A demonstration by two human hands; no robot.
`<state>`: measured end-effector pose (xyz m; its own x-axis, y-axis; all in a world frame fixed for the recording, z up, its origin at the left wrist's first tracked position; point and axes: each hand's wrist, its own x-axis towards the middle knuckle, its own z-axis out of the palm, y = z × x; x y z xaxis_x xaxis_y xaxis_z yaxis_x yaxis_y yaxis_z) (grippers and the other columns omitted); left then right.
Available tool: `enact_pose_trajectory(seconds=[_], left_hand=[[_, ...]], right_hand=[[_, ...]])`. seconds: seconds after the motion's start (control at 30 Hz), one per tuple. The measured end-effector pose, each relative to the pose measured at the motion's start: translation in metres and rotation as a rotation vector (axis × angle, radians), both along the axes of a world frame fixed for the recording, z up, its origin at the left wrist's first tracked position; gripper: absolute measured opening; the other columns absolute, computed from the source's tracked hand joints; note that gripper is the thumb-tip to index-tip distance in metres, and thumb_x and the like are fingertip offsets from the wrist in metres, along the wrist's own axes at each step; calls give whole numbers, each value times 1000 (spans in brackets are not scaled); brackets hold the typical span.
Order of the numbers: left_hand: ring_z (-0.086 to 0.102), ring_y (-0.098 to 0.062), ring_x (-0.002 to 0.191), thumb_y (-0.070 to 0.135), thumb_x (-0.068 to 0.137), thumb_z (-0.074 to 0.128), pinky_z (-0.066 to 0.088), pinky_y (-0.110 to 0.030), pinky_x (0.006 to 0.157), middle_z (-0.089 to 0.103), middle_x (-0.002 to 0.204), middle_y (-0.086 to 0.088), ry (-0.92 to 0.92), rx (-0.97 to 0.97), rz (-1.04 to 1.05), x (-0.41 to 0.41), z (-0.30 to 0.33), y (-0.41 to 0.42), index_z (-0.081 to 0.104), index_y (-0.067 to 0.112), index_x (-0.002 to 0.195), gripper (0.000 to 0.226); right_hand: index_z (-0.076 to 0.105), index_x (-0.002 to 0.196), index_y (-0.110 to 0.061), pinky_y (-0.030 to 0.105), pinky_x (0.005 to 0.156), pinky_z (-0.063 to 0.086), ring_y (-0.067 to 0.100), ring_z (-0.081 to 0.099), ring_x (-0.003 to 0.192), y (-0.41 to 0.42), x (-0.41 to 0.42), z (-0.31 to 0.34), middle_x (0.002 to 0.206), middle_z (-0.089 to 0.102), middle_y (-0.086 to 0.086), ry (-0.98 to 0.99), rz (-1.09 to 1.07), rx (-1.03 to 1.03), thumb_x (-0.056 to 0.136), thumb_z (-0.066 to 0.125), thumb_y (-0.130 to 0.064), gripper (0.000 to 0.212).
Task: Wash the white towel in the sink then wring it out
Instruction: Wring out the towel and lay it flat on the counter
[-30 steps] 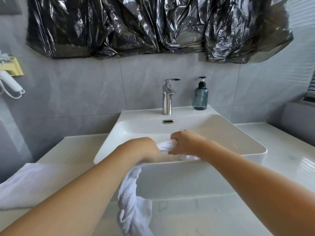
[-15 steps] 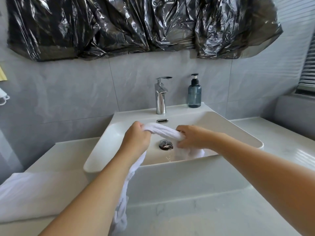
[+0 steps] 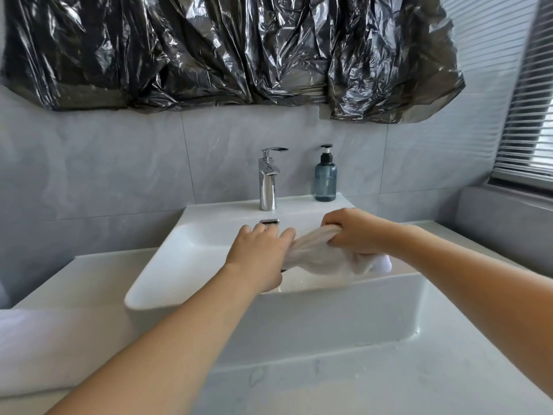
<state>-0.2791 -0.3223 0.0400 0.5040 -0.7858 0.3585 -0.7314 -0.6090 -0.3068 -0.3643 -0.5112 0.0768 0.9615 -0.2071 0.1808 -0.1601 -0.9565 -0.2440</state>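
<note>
Here both hands' fingers [image 3: 344, 235] clamp the white towel [image 3: 326, 256], stretched between them.

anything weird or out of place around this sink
Yes: crumpled black plastic sheeting covers the wall above the faucet; what it hides cannot be seen. Nothing looks spilled or broken; both hands twist the white towel over the sink.

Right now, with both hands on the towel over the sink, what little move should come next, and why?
Probably twist the two hands opposite ways. The left hand and right hand each grip an end of the white towel, which is bunched into a rope between them above the sink. No water runs from the faucet, so wringing seems next.
</note>
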Motion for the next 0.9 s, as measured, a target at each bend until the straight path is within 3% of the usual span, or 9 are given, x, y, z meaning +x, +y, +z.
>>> enact_pose_trajectory(seconds=[0.07, 0.17, 0.3, 0.43, 0.57, 0.67, 0.77, 0.83, 0.9], left_hand=[[55, -29, 91, 9, 83, 54, 37, -34, 65, 58, 103, -3, 233, -5, -1, 1, 2, -11, 44, 23, 109, 30], [48, -25, 76, 9, 84, 43, 31, -33, 55, 53, 88, -2, 588, -325, 76, 5, -5, -18, 39, 18, 81, 11], [47, -28, 80, 8, 80, 40, 33, -34, 61, 52, 87, -4, 675, -554, 154, 10, -12, -22, 40, 15, 78, 8], [44, -29, 81, 12, 81, 41, 34, -33, 63, 50, 90, -5, 730, -665, 289, 11, -10, -21, 41, 14, 83, 3], [50, -31, 85, 14, 83, 44, 42, -34, 71, 50, 91, -5, 751, -809, 432, 12, -7, -20, 46, 10, 93, 10], [53, -33, 92, 17, 86, 44, 48, -37, 82, 49, 94, -4, 773, -894, 491, 15, -6, -18, 46, 11, 101, 15], [53, -33, 91, 17, 84, 45, 44, -35, 76, 50, 94, -2, 734, -874, 475, 16, -11, -18, 47, 11, 103, 20], [54, -33, 90, 17, 85, 45, 43, -35, 74, 51, 93, -3, 721, -877, 476, 17, -12, -19, 48, 9, 105, 22], [55, -34, 91, 17, 85, 45, 45, -36, 74, 52, 94, -4, 720, -887, 479, 18, -12, -20, 49, 9, 106, 24]], right_hand=[[59, 86, -30, 33, 73, 50, 21, 56, 85, -8, -2, 0, 90, 64, -2, 56, -1, -81, 79, 58, -24, 9], [50, 83, -31, 36, 73, 51, 24, 56, 85, -22, -5, -11, 84, 55, -5, 214, -28, -128, 77, 65, -37, 18], [49, 90, -24, 32, 64, 42, 19, 54, 72, -32, -12, -32, 87, 59, -1, 372, -41, 61, 73, 69, -47, 35], [55, 93, -30, 29, 73, 43, 14, 59, 85, -39, -9, -31, 94, 64, -6, 424, -51, 220, 65, 73, -71, 53], [59, 89, -23, 23, 67, 41, 14, 58, 79, -43, -1, -29, 81, 62, -10, 456, -79, 365, 74, 74, -62, 45], [58, 71, -18, 22, 56, 36, 17, 47, 65, -52, -6, -31, 63, 51, -4, 424, -79, 441, 79, 78, -39, 30], [67, 92, -14, 28, 71, 52, 24, 65, 84, -57, -11, -35, 90, 68, 7, 270, -116, 759, 85, 73, -21, 11], [66, 108, -10, 38, 85, 56, 29, 66, 101, -59, -13, -36, 110, 69, 15, 96, -130, 1012, 88, 68, -15, 21], [65, 113, -6, 34, 77, 58, 23, 70, 90, -58, -13, -32, 100, 72, 11, -13, -86, 1116, 92, 64, -16, 24]])
